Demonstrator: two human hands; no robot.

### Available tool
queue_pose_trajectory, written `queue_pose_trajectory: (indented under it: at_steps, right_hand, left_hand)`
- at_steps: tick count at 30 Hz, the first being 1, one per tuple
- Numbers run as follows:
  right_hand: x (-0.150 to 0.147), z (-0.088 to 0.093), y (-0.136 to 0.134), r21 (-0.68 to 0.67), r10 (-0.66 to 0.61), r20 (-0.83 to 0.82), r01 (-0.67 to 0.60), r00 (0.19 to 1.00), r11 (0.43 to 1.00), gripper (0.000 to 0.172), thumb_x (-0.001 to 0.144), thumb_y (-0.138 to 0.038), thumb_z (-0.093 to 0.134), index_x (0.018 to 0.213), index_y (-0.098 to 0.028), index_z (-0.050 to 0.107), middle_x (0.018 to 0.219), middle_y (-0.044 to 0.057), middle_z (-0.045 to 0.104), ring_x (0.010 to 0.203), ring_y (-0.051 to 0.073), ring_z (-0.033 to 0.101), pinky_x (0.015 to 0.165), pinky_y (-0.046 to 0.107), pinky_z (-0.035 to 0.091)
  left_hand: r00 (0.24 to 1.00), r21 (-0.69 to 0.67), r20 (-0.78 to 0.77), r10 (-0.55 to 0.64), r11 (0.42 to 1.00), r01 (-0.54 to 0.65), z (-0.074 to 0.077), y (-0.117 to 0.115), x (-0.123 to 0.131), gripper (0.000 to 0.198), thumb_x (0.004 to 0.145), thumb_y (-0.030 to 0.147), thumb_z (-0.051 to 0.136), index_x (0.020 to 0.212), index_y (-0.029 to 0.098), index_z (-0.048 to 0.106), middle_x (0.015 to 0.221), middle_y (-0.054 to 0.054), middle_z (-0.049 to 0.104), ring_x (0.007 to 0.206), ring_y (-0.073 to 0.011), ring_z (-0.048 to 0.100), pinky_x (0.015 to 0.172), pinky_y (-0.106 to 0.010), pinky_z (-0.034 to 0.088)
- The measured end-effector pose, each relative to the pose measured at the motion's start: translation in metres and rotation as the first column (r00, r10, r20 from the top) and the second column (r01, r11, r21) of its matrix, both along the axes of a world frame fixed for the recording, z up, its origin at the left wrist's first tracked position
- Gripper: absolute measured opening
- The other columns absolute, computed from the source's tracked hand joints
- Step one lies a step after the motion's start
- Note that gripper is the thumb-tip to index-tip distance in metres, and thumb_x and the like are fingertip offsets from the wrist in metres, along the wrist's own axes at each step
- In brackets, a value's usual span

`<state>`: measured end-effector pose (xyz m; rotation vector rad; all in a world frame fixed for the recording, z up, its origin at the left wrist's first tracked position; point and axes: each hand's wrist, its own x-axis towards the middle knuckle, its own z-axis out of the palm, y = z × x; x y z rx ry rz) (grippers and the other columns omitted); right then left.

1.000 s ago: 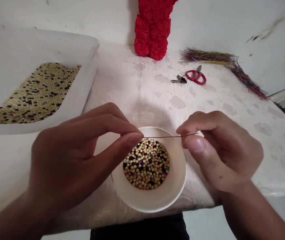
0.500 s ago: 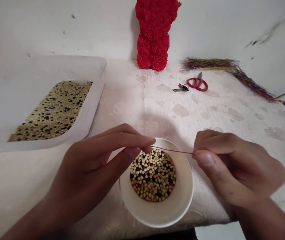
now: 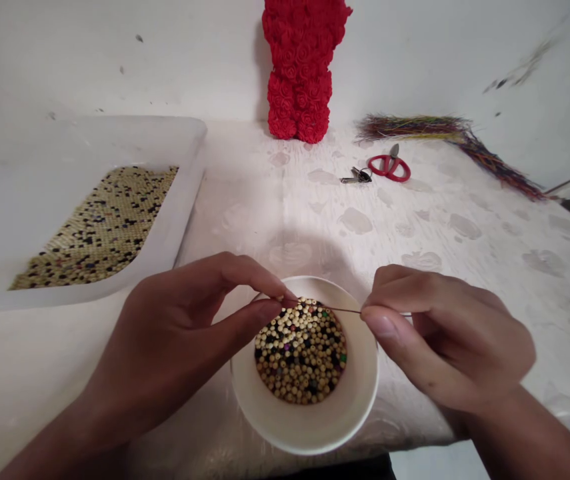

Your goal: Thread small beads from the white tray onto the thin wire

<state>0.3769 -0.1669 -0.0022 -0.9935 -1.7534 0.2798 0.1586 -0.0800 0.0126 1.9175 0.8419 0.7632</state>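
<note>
Head view: one counter (image 3: 245,220), surface stretching beyond the hands; one tub (image 3: 165,243) leftward; one bowl (image 3: 362,400) of beads (image 3: 299,360) near the front edge; left hand (image 3: 179,333) and right hand (image 3: 459,333), each grip pinching one strand (image 3: 342,309) above the bowl.

Apparently a home: patterned tablecloth (image 3: 315,220), red rose-covered figure (image 3: 299,77), keys (image 3: 359,176), marked white wall (image 3: 195,60).

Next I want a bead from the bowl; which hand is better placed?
Likely the left hand: its thumb and forefinger are over the beads in the bowl, though at the strand too. The right hand pinches the strand by the bowl's right rim.
</note>
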Motion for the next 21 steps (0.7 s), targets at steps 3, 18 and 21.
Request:
queue_pose_trajectory:
  at_steps: [3, 18, 21]
  right_hand:
    - [-0.0008, 0.0004, -0.0002, -0.010, -0.008, 0.009, 0.008, 1.000, 1.000, 0.012, 0.089, -0.007, 0.065, 0.079, -0.015, 0.063, 0.062, 0.001, 0.055, 0.052, 0.011, 0.051, 0.044, 0.026, 0.038]
    - [-0.0003, -0.0013, -0.0009, 0.019, 0.001, -0.009, 0.000, 1.000, 1.000, 0.010, 0.088, -0.006, 0.065, 0.081, -0.014, 0.063, 0.062, 0.000, 0.056, 0.053, 0.011, 0.051, 0.045, 0.026, 0.038]
    - [-0.0002, -0.0014, -0.0012, 0.016, -0.005, -0.001, 0.005, 1.000, 1.000, 0.010, 0.087, -0.006, 0.065, 0.082, -0.014, 0.063, 0.063, 0.001, 0.057, 0.053, 0.011, 0.053, 0.045, 0.025, 0.040]
  left_hand:
    - [1.000, 0.001, 0.010, 0.006, 1.000, -0.006, -0.0016, -0.0002, -0.0007, 0.009, 0.086, 0.025, 0.073, 0.086, 0.035, 0.073, 0.086, 0.009, 0.078, 0.077, -0.0140, 0.075, 0.069, -0.020, 0.060]
    - [0.996, -0.043, 0.035, 0.078, 0.996, -0.077, -0.0014, -0.0086, 0.0002, 0.006, 0.084, 0.028, 0.074, 0.085, 0.033, 0.073, 0.086, 0.006, 0.078, 0.078, -0.0161, 0.076, 0.074, -0.024, 0.063]
    - [0.994, -0.073, 0.044, 0.099, 0.993, -0.096, -0.0001, -0.0091, 0.0007, 0.005, 0.084, 0.028, 0.074, 0.084, 0.033, 0.073, 0.086, 0.006, 0.078, 0.079, -0.0159, 0.076, 0.076, -0.024, 0.063]
